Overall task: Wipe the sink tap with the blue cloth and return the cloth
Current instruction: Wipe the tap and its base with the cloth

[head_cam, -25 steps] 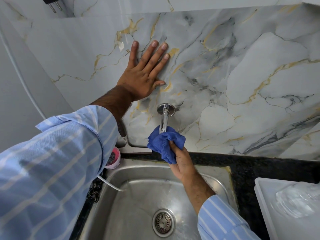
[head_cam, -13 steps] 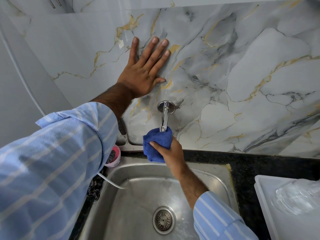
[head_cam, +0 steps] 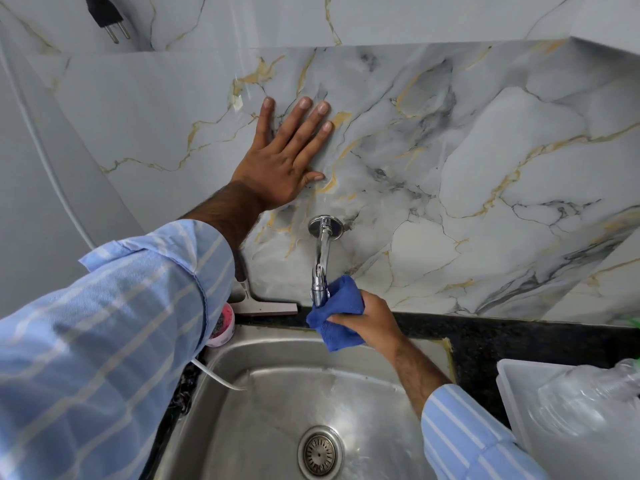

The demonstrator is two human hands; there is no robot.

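A chrome tap [head_cam: 321, 252] sticks out of the marble wall above the steel sink [head_cam: 353, 386]. My right hand [head_cam: 369, 317] grips a bunched blue cloth [head_cam: 337, 311] and presses it against the right side of the tap's lower end. The spout tip shows at the cloth's left edge. My left hand [head_cam: 284, 157] lies flat on the wall above and left of the tap, fingers spread, holding nothing.
A squeegee [head_cam: 259, 304] leans at the wall behind the sink, beside a pink tub [head_cam: 221, 327]. A white tray [head_cam: 512, 393] with a clear plastic bottle [head_cam: 588, 403] sits on the dark counter at right. A black plug [head_cam: 105, 15] hangs top left. The drain [head_cam: 319, 453] lies below.
My right hand has shifted the cloth from over the tap's front to its right side, so more of the spout shows. The left hand stays on the wall.
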